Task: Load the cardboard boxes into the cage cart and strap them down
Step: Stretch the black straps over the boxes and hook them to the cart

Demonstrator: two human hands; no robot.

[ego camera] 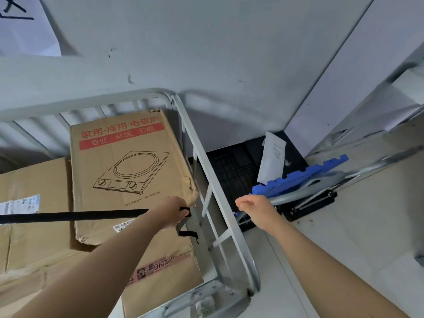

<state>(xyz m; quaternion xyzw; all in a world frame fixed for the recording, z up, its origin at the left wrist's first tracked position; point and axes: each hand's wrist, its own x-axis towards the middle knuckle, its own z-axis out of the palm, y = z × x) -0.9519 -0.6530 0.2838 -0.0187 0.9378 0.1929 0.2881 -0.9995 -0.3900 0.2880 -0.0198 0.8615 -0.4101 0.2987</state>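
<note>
Two bare hands reach forward in the head view. Our left hand [171, 211] is closed tight around a black strap [68, 216], thumb and fingers wrapped over the webbing at the near right corner of the top box. From that grip the strap runs taut to the left edge of the view, crossing the box fronts. Its loose end [186, 234] dangles just below the fist. Our right hand [252, 206] hangs in the air outside the cart, its fingers curled into a loose fist with the thumb against the forefinger; we see nothing in it.

Three cardboard boxes sit inside the cage cart [206, 161], whose grey tubular rail bends round them at the back and on the right. On top lies the induction cooker box [128, 161], printed with a line drawing of a cooker and a red band of characters. It rests partly on a plain box [34, 203] with a white label to the left, and on a lower box [165, 267] with printed tape in front.

Beyond the cart's right rail, a black plastic grid [234, 173] lies on the floor in the corner. A white sheet [273, 157] stands against it, and a blue toothed plastic piece [298, 180] is just past our right hand. Pale floor [367, 226] spreads to the right, and a scuffed grey wall [206, 42] rises behind, with marked paper [23, 24] at upper left.
</note>
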